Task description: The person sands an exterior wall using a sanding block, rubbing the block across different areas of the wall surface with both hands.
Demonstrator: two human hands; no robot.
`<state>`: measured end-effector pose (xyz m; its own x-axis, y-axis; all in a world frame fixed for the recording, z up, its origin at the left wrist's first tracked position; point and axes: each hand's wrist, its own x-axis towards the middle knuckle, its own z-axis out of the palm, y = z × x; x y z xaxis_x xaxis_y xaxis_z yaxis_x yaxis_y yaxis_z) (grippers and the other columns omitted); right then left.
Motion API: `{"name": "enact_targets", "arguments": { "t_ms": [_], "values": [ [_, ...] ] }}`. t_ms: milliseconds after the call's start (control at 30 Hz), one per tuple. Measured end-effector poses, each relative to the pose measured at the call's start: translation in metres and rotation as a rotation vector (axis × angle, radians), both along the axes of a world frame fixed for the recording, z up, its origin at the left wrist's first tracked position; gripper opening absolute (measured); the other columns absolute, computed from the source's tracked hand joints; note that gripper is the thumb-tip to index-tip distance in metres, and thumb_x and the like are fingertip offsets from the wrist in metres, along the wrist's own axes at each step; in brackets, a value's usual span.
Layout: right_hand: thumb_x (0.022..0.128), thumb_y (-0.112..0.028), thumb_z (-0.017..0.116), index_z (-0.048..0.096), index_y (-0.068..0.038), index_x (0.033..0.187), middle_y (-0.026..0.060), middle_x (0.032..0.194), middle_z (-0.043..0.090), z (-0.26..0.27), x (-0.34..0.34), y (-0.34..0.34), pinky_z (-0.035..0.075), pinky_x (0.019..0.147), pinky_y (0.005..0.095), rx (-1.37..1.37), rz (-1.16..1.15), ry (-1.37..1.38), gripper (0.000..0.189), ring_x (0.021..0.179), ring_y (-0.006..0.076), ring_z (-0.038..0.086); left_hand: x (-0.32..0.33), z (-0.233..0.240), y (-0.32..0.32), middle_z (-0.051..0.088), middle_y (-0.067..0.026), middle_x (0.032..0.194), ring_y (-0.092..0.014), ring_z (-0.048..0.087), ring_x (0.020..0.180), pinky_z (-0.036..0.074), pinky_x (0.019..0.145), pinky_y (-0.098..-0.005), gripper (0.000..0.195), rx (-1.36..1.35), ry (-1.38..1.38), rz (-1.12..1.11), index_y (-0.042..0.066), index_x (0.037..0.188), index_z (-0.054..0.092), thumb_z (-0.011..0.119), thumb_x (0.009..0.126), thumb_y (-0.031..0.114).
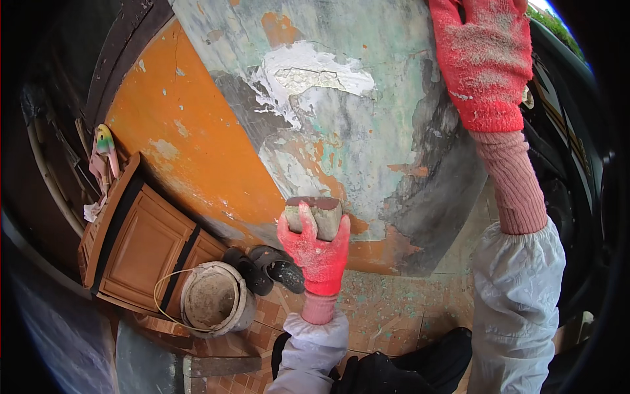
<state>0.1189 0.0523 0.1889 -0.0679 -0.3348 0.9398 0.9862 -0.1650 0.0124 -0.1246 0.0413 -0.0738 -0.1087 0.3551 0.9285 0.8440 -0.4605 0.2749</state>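
My left hand [319, 256], in a dusty red knit glove, grips a pale block with a reddish-brown face, which looks like a sanding block [327, 222]. The block is at the lower part of a wall [364, 133] with worn grey-green paint and bare orange spots. Higher up on that wall is a rough patch of white filler [315, 74]. My right hand [485, 64], gloved in the same red, is raised by the wall's right edge. The top of the picture cuts off its fingers, so what they touch is hidden.
An orange-painted strip [197, 133] adjoins the grey-green surface. At lower left are a wooden cabinet [147, 236], a crusted bucket [211, 300] with a wire handle, and dark clogs [275, 268]. Paint flakes litter the tiled floor [384, 305]. A dark vehicle-like object [556, 192] stands at right.
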Motion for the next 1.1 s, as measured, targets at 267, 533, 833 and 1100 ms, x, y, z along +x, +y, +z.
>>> {"name": "enact_targets", "arguments": {
  "t_ms": [267, 533, 833, 1100],
  "values": [
    [0.084, -0.019, 0.073, 0.061, -0.005, 0.133, 0.0225, 0.145, 0.051, -0.004, -0.003, -0.004, 0.040, 0.113, 0.0486, -0.037, 0.024, 0.050, 0.052, 0.137, 0.0428, 0.044, 0.003, 0.061, 0.012, 0.041, -0.0237, 0.140, -0.042, 0.046, 0.127, 0.042, 0.105, -0.0524, 0.097, 0.062, -0.013, 0.071, 0.011, 0.148, 0.048, 0.094, 0.065, 0.028],
    [0.085, -0.021, 0.072, 0.061, -0.005, 0.133, 0.0232, 0.146, 0.049, 0.002, 0.000, -0.014, 0.039, 0.114, 0.0499, -0.093, 0.011, 0.073, 0.052, 0.138, 0.0444, 0.042, 0.009, -0.015, -0.015, 0.039, -0.0252, 0.141, -0.045, 0.046, 0.126, 0.042, 0.103, -0.0550, 0.095, -0.103, 0.066, -0.007, 0.013, 0.146, 0.050, 0.094, 0.063, 0.029],
    [0.084, -0.018, 0.072, 0.061, -0.004, 0.133, 0.0241, 0.144, 0.051, 0.001, -0.003, -0.008, 0.039, 0.113, 0.0494, -0.048, 0.058, 0.049, 0.053, 0.137, 0.0449, 0.044, 0.007, 0.007, -0.002, 0.039, -0.0236, 0.141, -0.041, 0.045, 0.129, 0.041, 0.106, -0.0519, 0.093, -0.033, -0.027, 0.010, 0.010, 0.148, 0.048, 0.093, 0.067, 0.024],
    [0.083, -0.017, 0.073, 0.062, -0.003, 0.131, 0.0241, 0.144, 0.051, 0.002, 0.001, -0.011, 0.040, 0.113, 0.0492, -0.046, 0.073, 0.033, 0.052, 0.136, 0.0442, 0.044, 0.009, 0.021, -0.006, 0.041, -0.0233, 0.137, -0.042, 0.047, 0.125, 0.042, 0.103, -0.0541, 0.095, -0.019, 0.079, -0.017, 0.010, 0.147, 0.049, 0.093, 0.064, 0.026]
  ]
}}
